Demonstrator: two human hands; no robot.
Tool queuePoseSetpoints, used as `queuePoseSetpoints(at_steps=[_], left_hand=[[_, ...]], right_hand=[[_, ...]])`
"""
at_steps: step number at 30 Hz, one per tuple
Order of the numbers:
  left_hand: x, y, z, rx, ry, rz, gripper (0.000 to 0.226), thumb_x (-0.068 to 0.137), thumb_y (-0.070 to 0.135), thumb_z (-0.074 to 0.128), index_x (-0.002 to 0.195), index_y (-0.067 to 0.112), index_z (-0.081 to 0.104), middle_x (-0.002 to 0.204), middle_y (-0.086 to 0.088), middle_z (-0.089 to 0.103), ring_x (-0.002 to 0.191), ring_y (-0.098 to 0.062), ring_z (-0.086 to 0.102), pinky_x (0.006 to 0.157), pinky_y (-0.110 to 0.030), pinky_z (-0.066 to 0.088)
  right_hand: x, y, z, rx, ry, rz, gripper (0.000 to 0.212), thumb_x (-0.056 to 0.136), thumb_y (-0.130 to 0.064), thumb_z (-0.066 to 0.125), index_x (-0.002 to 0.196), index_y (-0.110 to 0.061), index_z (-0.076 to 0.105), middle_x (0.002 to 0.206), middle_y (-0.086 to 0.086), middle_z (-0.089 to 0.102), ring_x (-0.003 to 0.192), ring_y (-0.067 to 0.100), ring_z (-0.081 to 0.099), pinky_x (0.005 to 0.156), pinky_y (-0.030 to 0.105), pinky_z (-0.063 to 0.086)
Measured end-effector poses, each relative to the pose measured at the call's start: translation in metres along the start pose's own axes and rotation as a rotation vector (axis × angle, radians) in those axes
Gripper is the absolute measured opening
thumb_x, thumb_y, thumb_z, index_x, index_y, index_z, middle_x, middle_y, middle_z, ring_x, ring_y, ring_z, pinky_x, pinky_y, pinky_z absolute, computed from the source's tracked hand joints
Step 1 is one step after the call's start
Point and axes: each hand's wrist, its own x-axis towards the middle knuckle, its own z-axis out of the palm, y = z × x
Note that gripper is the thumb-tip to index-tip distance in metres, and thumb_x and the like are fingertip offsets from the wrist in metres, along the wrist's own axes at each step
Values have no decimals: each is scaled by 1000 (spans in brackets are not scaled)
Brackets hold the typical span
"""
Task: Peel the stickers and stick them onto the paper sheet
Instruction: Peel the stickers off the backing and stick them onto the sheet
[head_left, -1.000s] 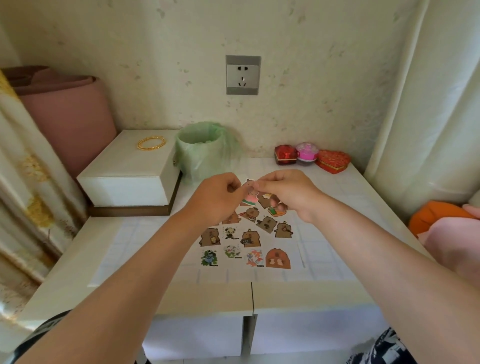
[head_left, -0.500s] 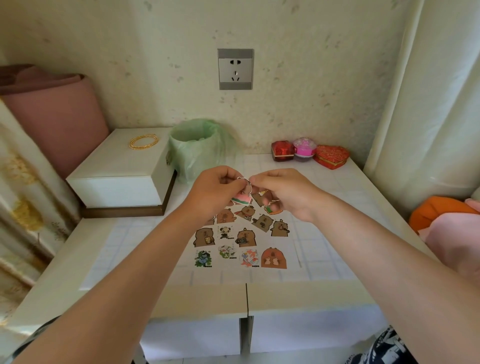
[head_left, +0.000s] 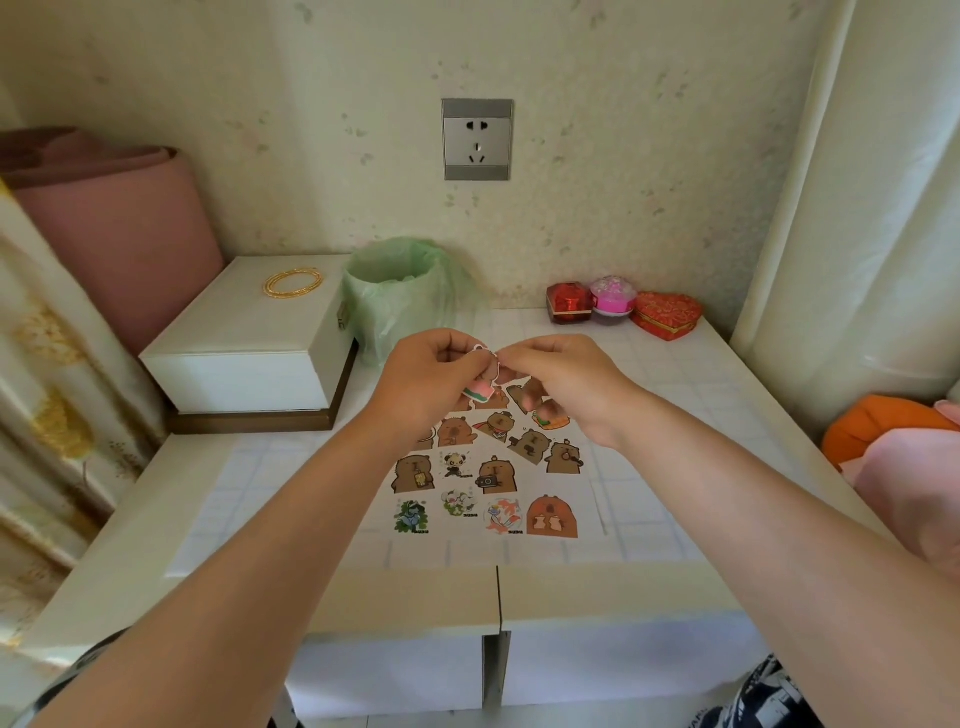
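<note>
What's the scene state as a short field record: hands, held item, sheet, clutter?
left hand: pinches the sticker above the paper sheet
right hand: pinches the same sticker's top
sticker: pink-green, in the air, apparently mid-peel
paper sheet: flat on table, many stuck stickers on it
behind: green-bagged bin, white box with gold bangles

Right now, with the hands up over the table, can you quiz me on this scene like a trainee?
1. True or false: the gold bangle lies on the white box.
2. What do the left hand and right hand pinch together? A) a sticker B) a pen C) scissors
3. Fill in: the plastic bag beside the box is ___ in colour.
Key: 1 true; 2 A; 3 green.
</note>
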Motion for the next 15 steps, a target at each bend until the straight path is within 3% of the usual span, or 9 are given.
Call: queuePoseSetpoints(at_steps=[3, 7, 12, 15], left_hand=[[0, 1, -1, 5, -7, -5, 7, 89, 11, 67, 94, 7, 71, 68, 2, 72, 64, -8, 69, 78, -38, 61], [-2, 3, -3, 19, -24, 4, 8, 92, 12, 65, 95, 7, 70, 65, 3, 72, 61, -5, 69, 58, -20, 55], [-1, 2, -2, 24, -35, 6, 8, 93, 11, 64, 95, 7, 70, 69, 2, 74, 67, -9, 72, 75, -33, 59], [-1, 2, -4, 13, -14, -5, 7, 91, 12, 65, 93, 7, 71, 68, 3, 72, 66, -6, 70, 73, -31, 60]], right_hand=[[1, 0, -1, 27, -41, 33, 16, 92, -21, 68, 96, -8, 75, 84, 0, 74, 51, 12, 52, 49, 26, 37], [1, 0, 0, 7, -29, 8, 10, 92, -19, 70, 93, -11, 76, 86, 2, 75, 50, 11, 52, 49, 26, 36], [0, 1, 5, -143, 61, -89, 11, 93, -20, 67, 86, -18, 75, 79, -1, 75, 50, 13, 53, 46, 25, 36], [0, 0, 4, -63, 33, -58, 16, 93, -23, 67, 90, -10, 75, 84, -1, 75, 49, 13, 52, 46, 26, 36]])
